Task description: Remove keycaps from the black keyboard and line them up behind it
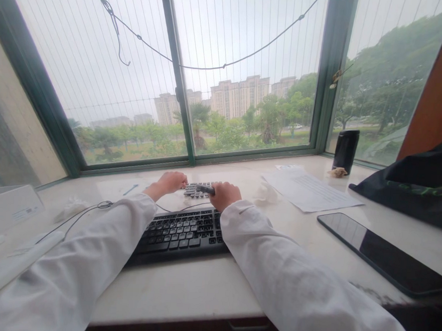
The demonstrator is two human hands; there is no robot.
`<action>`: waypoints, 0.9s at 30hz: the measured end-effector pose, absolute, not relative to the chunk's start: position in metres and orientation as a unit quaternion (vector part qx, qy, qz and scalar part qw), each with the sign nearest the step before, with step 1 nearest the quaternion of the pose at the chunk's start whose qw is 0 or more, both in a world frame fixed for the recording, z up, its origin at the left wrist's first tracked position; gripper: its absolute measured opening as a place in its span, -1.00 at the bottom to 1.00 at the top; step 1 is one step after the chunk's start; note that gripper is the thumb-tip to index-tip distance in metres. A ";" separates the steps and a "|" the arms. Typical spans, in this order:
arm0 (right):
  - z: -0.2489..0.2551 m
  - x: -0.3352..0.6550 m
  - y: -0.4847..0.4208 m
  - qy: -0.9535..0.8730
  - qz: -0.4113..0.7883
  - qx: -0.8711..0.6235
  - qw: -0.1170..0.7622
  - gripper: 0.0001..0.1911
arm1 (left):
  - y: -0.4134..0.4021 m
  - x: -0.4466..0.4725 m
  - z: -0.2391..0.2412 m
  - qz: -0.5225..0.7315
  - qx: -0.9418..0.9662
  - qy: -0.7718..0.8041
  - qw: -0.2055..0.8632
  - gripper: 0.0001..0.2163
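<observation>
A black keyboard [181, 233] lies in front of me, with bare sockets showing where several keycaps are off. Behind it, loose dark keycaps [193, 190] are laid out in rows on the white surface. My right hand [224, 194] is closed around a short, dark handheld tool [205, 189], whose end points left over these keycaps; its exact kind is unclear. At the left edge of the rows is my left hand [170, 182], its fingers curled down. Whatever its fingertips may grip is hidden.
Printed paper [305, 190], a black phone [380, 252] and a black cylinder [345, 150] are on the right, beside a dark bag [418, 182]. A white box [11, 205], crumpled tissue [70, 209] and a cable [87, 210] lie left. Windows [245, 77] stand behind.
</observation>
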State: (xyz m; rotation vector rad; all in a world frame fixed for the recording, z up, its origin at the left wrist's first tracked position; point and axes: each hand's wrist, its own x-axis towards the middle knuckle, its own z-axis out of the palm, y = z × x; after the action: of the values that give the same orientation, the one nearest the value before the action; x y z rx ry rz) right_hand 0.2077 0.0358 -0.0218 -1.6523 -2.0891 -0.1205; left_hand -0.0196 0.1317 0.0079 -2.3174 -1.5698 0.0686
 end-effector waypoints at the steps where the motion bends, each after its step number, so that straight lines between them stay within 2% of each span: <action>1: -0.022 0.208 0.035 -0.761 -0.044 -0.602 0.237 -0.74 | 0.125 -0.019 0.012 0.018 -0.819 -0.549 0.169 -0.75; 7: -0.018 0.205 0.034 -0.746 -0.002 -0.609 0.269 -0.69 | 0.062 -0.009 0.023 -0.051 -0.854 -0.498 0.144 -0.70; 14: -0.012 0.200 0.030 -0.699 0.118 -0.558 0.431 -0.48 | 0.006 -0.003 0.005 -0.121 -0.908 -0.398 0.055 -0.66; 17: -0.011 0.195 0.028 -0.648 0.226 -0.529 0.499 -0.48 | -0.006 -0.006 0.002 -0.146 -0.920 -0.362 0.040 -0.66; 20: -0.011 0.187 0.028 -0.565 0.397 -0.454 0.563 -0.55 | -0.011 -0.008 0.000 -0.154 -0.922 -0.354 0.031 -0.67; 23: -0.014 0.179 0.026 -0.477 0.552 -0.350 0.587 -0.55 | -0.010 -0.009 -0.006 -0.158 -0.925 -0.344 0.015 -0.72; 27: -0.018 0.170 0.019 -0.434 0.621 -0.285 0.587 -0.56 | -0.005 -0.012 -0.013 -0.176 -0.928 -0.328 0.006 -0.73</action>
State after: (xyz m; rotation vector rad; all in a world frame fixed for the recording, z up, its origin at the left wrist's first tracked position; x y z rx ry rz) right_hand 0.1697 0.0191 -0.0179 -0.6633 -1.0120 1.4468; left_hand -0.0116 -0.0052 -0.0131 -2.9061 -1.0254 -0.5513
